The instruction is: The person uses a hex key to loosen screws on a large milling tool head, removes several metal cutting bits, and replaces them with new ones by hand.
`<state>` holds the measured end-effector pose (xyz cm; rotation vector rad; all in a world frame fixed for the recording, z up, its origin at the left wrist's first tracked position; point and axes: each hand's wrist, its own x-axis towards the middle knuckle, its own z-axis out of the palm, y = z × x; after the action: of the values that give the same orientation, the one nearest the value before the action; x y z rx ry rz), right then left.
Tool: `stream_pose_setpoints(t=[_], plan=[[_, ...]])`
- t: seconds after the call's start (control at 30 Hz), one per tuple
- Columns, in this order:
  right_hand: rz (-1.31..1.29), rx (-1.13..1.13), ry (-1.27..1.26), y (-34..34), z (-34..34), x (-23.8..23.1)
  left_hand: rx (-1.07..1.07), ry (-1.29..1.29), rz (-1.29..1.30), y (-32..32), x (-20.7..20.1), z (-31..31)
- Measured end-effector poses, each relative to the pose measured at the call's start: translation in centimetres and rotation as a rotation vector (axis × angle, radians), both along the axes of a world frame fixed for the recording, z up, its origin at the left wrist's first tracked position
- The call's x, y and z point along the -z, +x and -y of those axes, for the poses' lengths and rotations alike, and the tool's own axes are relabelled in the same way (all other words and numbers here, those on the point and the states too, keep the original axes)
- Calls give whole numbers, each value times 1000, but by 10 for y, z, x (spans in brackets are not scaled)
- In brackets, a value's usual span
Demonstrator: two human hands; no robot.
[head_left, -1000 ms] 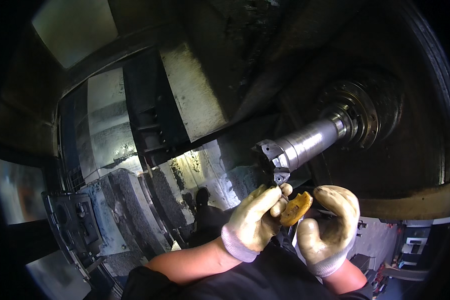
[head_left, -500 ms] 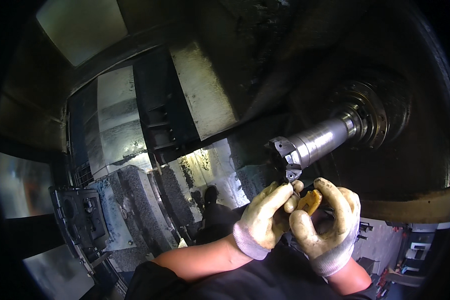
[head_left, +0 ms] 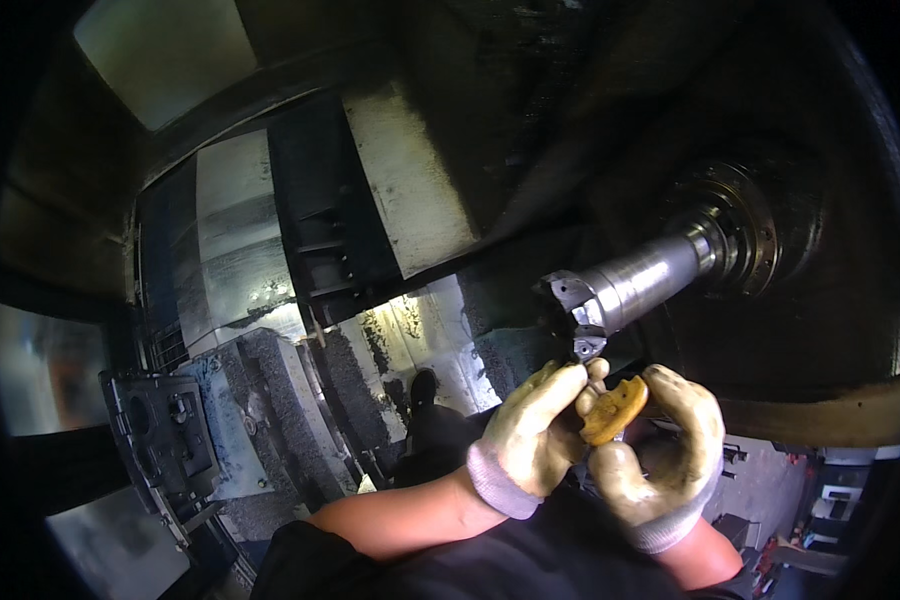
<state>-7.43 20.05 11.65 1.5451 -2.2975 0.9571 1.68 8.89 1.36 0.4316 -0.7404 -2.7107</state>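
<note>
A metal milling cutter (head_left: 635,285) points down and left from the machine's spindle, with a cutting insert (head_left: 587,347) at its lower tip. Just below that tip is a small key with a yellow wing-shaped handle (head_left: 615,412). My left hand (head_left: 530,425), in a stained white glove, has its fingers closed at the key's upper end, close beside the insert; the shank is mostly hidden by them. My right hand (head_left: 675,455), gloved alike, curves around the handle's right side. Its thumb and fingers are spread apart, the tips close to the handle; whether they touch it is unclear.
The round spindle flange (head_left: 740,230) sits at the right on a dark wall. Chip-covered metal ledges (head_left: 280,410) and a black bracket (head_left: 160,430) lie at the left. Pale metal covers (head_left: 240,220) rise behind. A shelf with equipment (head_left: 835,500) stands at lower right.
The yellow handle has turned and now shows its broad side, lying further left. My right fingers have spread a little wider around it. My left hand stays almost in place by the cutter tip.
</note>
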Motion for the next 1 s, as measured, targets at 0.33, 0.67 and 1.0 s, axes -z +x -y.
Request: stream_pose_setpoints(t=[0.33, 0.67, 1.0], plan=[[-263, -284, 75, -12, 27, -11, -15, 289, 85, 2, 21, -13], [-38, -94, 27, -6, 18, -14, -82, -701, 11, 8, -5, 5], [-305, -122, 89, -16, 22, -11, 27, 661, 66, 2, -12, 0]])
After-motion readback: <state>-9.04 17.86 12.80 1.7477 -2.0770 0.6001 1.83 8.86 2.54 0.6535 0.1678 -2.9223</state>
